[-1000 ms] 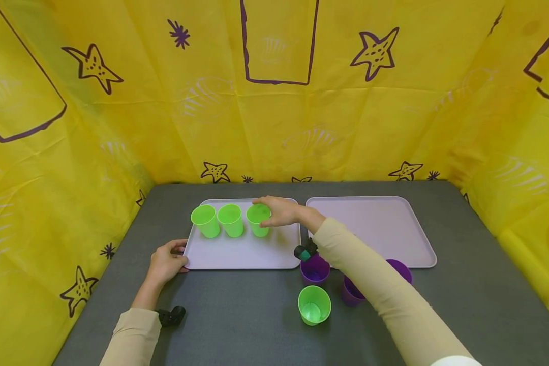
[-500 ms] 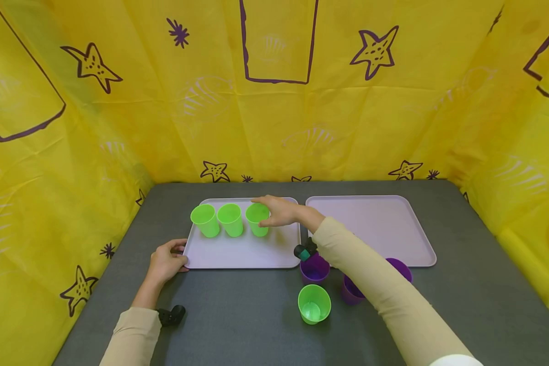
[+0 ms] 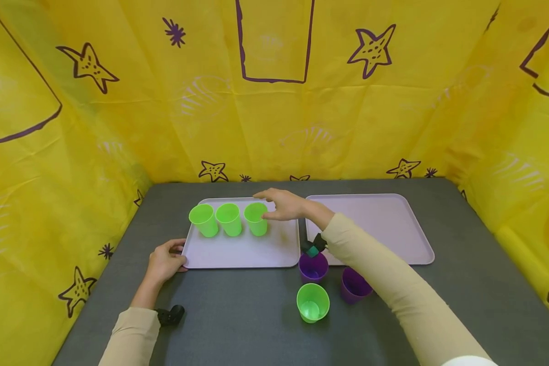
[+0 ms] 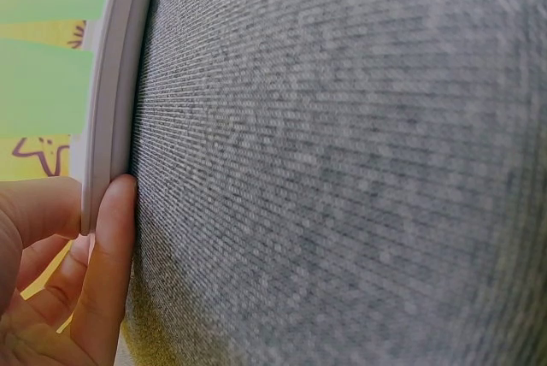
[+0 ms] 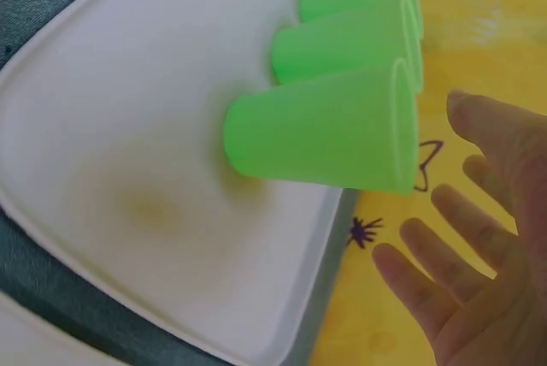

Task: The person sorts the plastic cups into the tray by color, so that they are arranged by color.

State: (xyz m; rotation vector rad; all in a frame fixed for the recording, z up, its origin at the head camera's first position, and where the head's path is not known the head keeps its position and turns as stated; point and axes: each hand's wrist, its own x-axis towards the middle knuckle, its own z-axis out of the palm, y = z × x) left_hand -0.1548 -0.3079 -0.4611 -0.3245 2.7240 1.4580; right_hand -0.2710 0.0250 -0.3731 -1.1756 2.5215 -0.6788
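Note:
Three green cups stand upright in a row along the back of the left tray (image 3: pixel 242 256): the left cup (image 3: pixel 205 223), the middle cup (image 3: pixel 229 221) and the right cup (image 3: pixel 256 223). My right hand (image 3: pixel 285 204) is just right of that right cup, thumb and fingers spread. In the right wrist view, a gap shows between this hand (image 5: pixel 479 246) and the nearest cup (image 5: pixel 325 131). My left hand (image 3: pixel 164 262) pinches the tray's near left corner. Seen from the left wrist, the tray rim (image 4: pixel 111 109) lies between thumb and fingers (image 4: pixel 111 238).
A second tray (image 3: pixel 370 218) lies to the right, partly behind my right sleeve. In front stand a purple cup (image 3: pixel 313 274), another purple cup (image 3: pixel 353 292) and a green cup (image 3: pixel 312 310). A yellow printed cloth (image 3: pixel 274 132) walls the back and sides of the grey table (image 3: pixel 229 315).
My right hand has come away from the right green cup, moving right and a little up, its fingers spreading wider. The left hand keeps its place on the tray's corner.

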